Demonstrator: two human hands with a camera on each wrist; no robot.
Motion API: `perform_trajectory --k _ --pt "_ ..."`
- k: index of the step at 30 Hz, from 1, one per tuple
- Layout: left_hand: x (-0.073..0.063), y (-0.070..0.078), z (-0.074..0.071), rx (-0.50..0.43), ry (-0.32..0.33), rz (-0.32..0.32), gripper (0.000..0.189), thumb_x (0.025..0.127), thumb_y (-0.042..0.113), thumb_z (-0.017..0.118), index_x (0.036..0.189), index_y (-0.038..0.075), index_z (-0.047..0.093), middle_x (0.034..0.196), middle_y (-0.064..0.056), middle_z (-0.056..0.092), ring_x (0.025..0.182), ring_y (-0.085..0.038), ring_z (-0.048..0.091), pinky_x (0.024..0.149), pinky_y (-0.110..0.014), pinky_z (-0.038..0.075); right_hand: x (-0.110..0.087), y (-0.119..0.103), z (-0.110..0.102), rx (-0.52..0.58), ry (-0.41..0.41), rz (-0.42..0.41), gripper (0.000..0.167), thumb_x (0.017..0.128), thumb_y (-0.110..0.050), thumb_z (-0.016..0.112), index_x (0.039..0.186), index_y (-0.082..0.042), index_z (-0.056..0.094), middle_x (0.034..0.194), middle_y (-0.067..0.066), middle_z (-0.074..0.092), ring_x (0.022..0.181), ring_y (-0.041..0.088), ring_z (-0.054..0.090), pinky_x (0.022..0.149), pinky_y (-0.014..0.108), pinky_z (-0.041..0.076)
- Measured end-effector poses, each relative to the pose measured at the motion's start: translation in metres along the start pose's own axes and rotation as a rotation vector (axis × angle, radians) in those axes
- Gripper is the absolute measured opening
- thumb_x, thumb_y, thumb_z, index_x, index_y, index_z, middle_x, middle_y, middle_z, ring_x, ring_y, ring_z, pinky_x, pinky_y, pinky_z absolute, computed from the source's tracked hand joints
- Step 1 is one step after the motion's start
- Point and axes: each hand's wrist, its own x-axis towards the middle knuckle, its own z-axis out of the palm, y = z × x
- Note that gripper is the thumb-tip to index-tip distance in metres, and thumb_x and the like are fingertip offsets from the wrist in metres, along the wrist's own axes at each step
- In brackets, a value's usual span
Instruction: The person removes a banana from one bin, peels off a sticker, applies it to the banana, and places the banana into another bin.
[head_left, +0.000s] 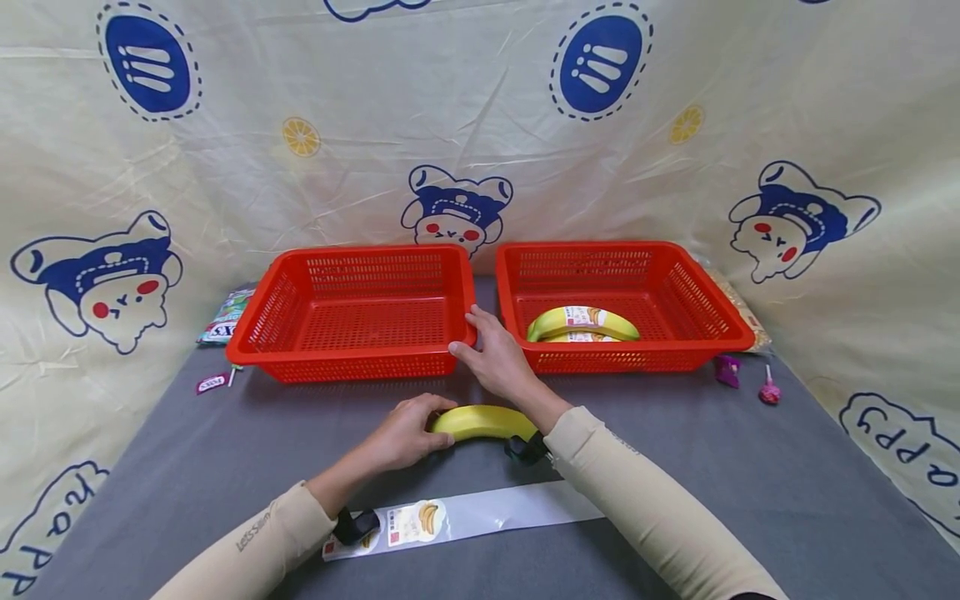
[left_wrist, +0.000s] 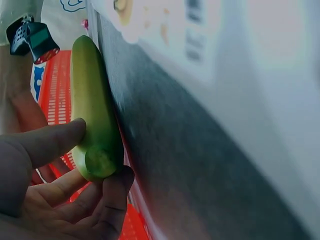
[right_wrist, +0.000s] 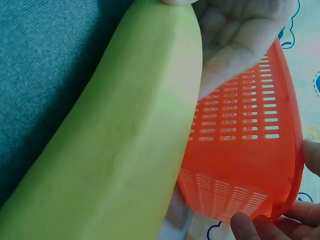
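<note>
My left hand (head_left: 408,433) holds a yellow-green banana (head_left: 480,422) by its left end, close over the grey table. In the left wrist view, the thumb lies on one side of the banana (left_wrist: 92,100) and the fingers curl beneath its blunt end. Beyond the banana, my right hand (head_left: 498,358) grips the rim of the left red basket (head_left: 352,365) at its near right corner. From the right wrist, thumb and fingertips show on either side of that basket's edge (right_wrist: 287,180). My right forearm passes over the banana's right end.
Two labelled bananas (head_left: 581,321) lie in the right red basket (head_left: 622,360). A strip of banana stickers (head_left: 487,512) stretches across the table in front. Candies flank the baskets, including a lollipop (head_left: 769,390) and a purple wrapper (head_left: 727,371). A printed cloth hangs behind.
</note>
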Motion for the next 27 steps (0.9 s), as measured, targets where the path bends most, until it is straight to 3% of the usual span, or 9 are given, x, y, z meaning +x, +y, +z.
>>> perform_trajectory --k 9,16,22,27 --pt "0.005 0.005 0.005 0.010 -0.038 0.022 0.044 0.079 0.011 0.073 0.120 0.003 0.061 0.111 -0.010 0.063 0.091 -0.020 0.055 0.083 -0.038 0.046 -0.001 0.000 0.000 0.011 -0.001 -0.014 0.068 0.087 -0.035 0.064 0.144 -0.011 0.037 0.155 0.002 0.028 0.141 0.026 0.032 0.105 0.044 0.039" --pt "0.002 0.004 0.003 0.009 -0.016 0.035 0.047 0.078 0.013 0.075 0.121 0.003 0.060 0.114 -0.011 0.063 0.098 -0.022 0.058 0.087 -0.043 0.046 -0.001 0.003 0.001 0.002 0.010 -0.042 0.068 0.088 -0.035 0.064 0.144 -0.011 0.036 0.155 0.002 0.027 0.141 0.026 0.032 0.107 0.046 0.037" --pt "-0.014 0.007 -0.008 -0.015 0.059 -0.008 0.044 0.078 0.016 0.074 0.119 0.006 0.062 0.112 -0.008 0.063 0.105 -0.024 0.059 0.086 -0.043 0.046 -0.010 0.002 -0.002 -0.004 0.008 -0.076 0.069 0.088 -0.033 0.064 0.146 -0.012 0.033 0.156 0.003 0.026 0.141 0.026 0.032 0.107 0.046 0.037" --pt "-0.038 0.006 -0.020 -0.001 0.127 -0.034 0.042 0.078 0.014 0.074 0.118 0.009 0.063 0.110 -0.007 0.063 0.101 -0.022 0.057 0.076 -0.031 0.044 -0.032 -0.002 -0.004 -0.007 0.043 -0.120 0.062 0.088 -0.033 0.063 0.141 -0.013 0.039 0.152 0.005 0.031 0.138 0.026 0.034 0.107 0.049 0.036"
